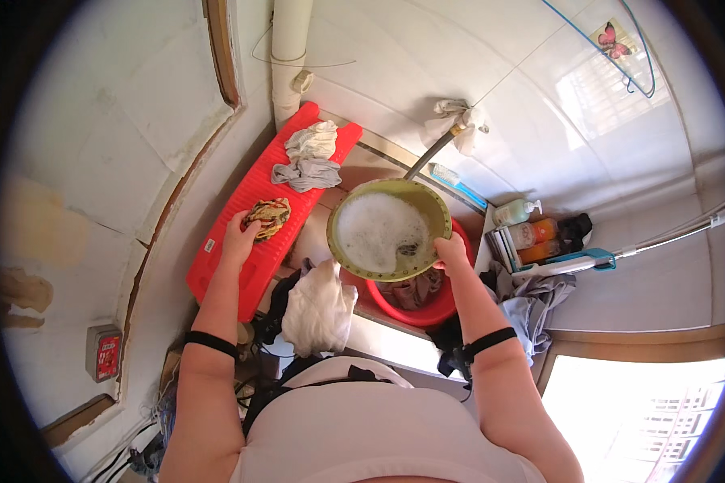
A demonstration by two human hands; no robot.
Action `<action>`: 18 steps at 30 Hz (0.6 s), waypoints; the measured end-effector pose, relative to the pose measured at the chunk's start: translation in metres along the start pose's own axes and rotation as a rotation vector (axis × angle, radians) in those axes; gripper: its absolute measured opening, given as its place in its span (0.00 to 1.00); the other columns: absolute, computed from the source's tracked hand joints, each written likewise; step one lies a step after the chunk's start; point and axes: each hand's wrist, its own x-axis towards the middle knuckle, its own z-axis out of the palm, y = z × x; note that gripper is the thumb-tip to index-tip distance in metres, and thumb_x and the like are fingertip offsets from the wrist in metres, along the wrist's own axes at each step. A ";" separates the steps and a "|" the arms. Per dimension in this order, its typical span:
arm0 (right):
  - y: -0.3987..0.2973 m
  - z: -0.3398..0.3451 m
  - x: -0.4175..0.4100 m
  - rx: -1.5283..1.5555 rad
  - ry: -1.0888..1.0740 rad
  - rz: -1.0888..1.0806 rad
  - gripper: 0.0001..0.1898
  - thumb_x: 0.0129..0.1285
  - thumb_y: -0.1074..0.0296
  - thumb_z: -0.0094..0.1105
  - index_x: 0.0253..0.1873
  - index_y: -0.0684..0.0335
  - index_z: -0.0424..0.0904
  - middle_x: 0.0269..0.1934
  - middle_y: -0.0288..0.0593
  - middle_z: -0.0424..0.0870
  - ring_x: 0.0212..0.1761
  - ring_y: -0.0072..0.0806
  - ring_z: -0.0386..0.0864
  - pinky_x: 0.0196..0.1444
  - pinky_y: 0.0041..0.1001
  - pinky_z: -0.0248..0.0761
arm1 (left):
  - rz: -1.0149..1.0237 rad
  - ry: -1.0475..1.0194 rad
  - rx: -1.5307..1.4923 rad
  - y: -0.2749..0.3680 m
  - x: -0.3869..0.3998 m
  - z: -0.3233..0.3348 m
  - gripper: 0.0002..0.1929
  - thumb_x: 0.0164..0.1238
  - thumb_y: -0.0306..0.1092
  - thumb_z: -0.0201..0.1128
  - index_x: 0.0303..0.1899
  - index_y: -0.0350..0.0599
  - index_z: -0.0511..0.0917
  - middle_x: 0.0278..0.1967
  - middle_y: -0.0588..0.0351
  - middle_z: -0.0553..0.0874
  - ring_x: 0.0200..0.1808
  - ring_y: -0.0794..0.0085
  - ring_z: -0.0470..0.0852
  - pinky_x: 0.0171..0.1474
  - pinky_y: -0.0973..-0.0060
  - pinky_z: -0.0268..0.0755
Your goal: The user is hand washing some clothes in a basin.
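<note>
My left hand [239, 236] grips a bunched yellow, red and black patterned cloth [270, 218] on a red plastic washboard [309, 205]. Higher up the board lie a crumpled grey cloth [307, 175] and a cream cloth [313, 142]. With my right hand [452, 252] I hold the right rim of a green plastic basin [449, 211], which is tilted. White suds [377, 226] cover most of the water in it, and a small dark patch shows near their lower right. Below the green basin, partly hidden by it, is a red basin [402, 313] with brownish-grey wet cloth [415, 291] inside.
A white cloth [319, 308] hangs over the near edge. Behind the basins are a hose [432, 156] and a blue scrubbing brush [459, 183]. To the right stand a pump bottle [513, 212], orange bottles [538, 232], a long-handled mop [580, 262] and grey clothes [531, 299].
</note>
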 end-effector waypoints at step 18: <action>-0.149 0.011 -0.041 -0.866 -0.108 -0.101 0.27 0.58 0.71 0.47 0.63 0.72 0.55 0.45 0.65 0.77 0.31 0.48 0.83 0.22 0.35 0.79 | 0.089 0.038 -0.033 0.011 -0.009 -0.008 0.22 0.57 0.38 0.63 0.52 0.37 0.74 0.49 0.44 0.77 0.51 0.60 0.75 0.56 0.69 0.66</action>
